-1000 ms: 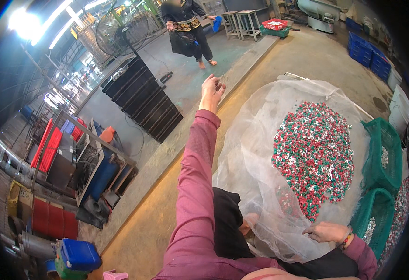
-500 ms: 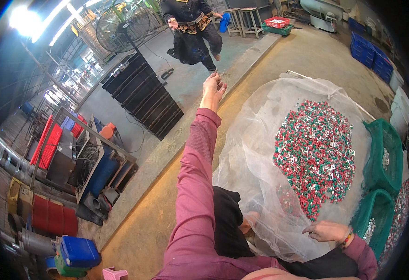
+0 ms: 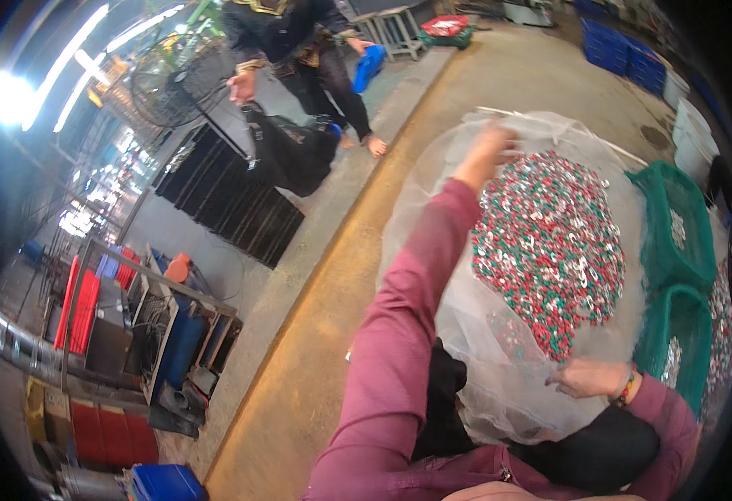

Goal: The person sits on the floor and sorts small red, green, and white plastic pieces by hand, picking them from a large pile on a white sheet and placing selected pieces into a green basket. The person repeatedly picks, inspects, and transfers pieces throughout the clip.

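1. Red crates (image 3: pixel 82 309) stacked at far left, beside a metal rack (image 3: pixel 161 334) with a blue bin (image 3: pixel 166 483) low at the frame edge.
2. Black slatted pallets (image 3: pixel 228 209) leaning further in, on a grey floor strip.
3. Above those, another person (image 3: pixel 299 50) in dark clothes walking past, dragging a black sack (image 3: pixel 287 150), a blue object (image 3: pixel 368 65) in the other hand.
4. Yellowish concrete floor (image 3: pixel 333 317) running up the middle.
5. Left hand (image 3: pixel 487 150) stretched out on a maroon sleeve (image 3: pixel 408 317), up at the far rim of a white mesh net (image 3: pixel 433 250); blurred, seemingly closed on the net edge, though hard to tell for sure.
6. Net spread wide on the floor, right of centre, holding a heap of small red, green and white pieces (image 3: pixel 550 250).
7. Right hand (image 3: pixel 587 377) low at the near edge of the net, well apart from the left, fingers bent and pressing on the mesh; a beaded band on the wrist.
8. Green mesh baskets (image 3: pixel 675 225) just right of the net, more small pieces inside.
9. Blue crates (image 3: pixel 616 50) and white buckets (image 3: pixel 691 134) at the upper right.
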A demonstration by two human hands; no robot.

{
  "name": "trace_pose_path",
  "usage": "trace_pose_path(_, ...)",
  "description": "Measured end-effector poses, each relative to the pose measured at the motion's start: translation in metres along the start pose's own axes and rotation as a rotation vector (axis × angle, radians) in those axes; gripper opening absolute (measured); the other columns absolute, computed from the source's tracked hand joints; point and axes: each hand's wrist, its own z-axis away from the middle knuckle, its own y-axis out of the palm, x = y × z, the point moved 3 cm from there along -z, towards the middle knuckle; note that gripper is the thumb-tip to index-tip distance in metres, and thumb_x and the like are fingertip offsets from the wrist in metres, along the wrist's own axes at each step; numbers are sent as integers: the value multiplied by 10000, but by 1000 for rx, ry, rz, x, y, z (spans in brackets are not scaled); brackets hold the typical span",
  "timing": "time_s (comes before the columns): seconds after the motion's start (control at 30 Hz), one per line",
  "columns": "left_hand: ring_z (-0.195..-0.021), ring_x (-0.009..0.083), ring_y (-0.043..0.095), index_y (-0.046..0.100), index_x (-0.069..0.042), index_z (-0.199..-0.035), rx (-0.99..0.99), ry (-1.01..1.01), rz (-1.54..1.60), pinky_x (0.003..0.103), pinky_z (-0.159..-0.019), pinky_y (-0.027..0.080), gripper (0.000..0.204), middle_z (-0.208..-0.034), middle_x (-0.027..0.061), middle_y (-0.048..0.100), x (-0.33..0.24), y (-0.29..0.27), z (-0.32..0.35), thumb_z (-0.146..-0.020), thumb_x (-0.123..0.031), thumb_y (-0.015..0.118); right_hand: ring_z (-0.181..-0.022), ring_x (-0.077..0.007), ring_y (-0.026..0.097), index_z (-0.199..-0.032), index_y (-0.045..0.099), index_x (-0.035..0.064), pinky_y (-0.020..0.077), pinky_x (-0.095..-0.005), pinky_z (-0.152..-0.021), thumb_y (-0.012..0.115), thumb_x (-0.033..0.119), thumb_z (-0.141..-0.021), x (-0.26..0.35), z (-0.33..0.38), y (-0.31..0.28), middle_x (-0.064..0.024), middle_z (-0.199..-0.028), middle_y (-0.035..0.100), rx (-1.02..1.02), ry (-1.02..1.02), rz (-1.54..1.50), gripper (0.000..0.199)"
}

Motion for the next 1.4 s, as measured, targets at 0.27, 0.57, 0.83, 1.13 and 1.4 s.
trace_pose_path(0.27, -1048, 272, 592, 557, -174, -1258, 1283, 506, -1258, 417, -858, 483, 490, -1151, 117, 622, 83, 298, 129, -820, -378, 636, -813, -346, 626, -1099, 612, 80, 497, -430, -708, 536, 137, -810, 12, 17, -13, -173, -876, 649, -169, -156, -199, 304)
trace_pose_path(0.57, -913, 341, 631, 649, -77, -1064, 937, 117, -1495, 431, -783, 508, 369, -961, 171, 659, 139, 167, 142, -767, -295, 663, -923, -344, 608, -1158, 579, 89, 474, -433, -813, 543, 171, -838, -13, 54, 36, -177, -976, 634, 119, -28, -310, 332)
trace_pose_path(0.83, -933, 346, 622, 621, -53, -1106, 917, 161, -1213, 429, -802, 500, 416, -996, 178, 653, 158, 155, 160, -758, -267, 698, -852, -343, 620, -1092, 609, 79, 483, -433, -771, 539, 147, -818, -8, 34, 29, -159, -902, 639, 21, 2, -172, 292)
trace_pose_path(1.13, -830, 339, 653, 697, -10, -859, 917, 248, -1289, 413, -711, 529, 272, -849, 188, 670, 167, 180, 187, -754, -261, 702, -844, -332, 626, -1084, 607, 91, 485, -432, -753, 508, 150, -841, -3, 5, 15, -150, -900, 637, 11, 10, -18, 269)
trace_pose_path(1.4, -805, 323, 665, 699, 3, -838, 884, 201, -1383, 412, -682, 533, 224, -869, 177, 679, 184, 179, 182, -744, -200, 689, -861, -335, 622, -1086, 603, 75, 483, -430, -757, 505, 151, -840, -8, 11, 16, -159, -915, 639, 61, 32, -40, 275)
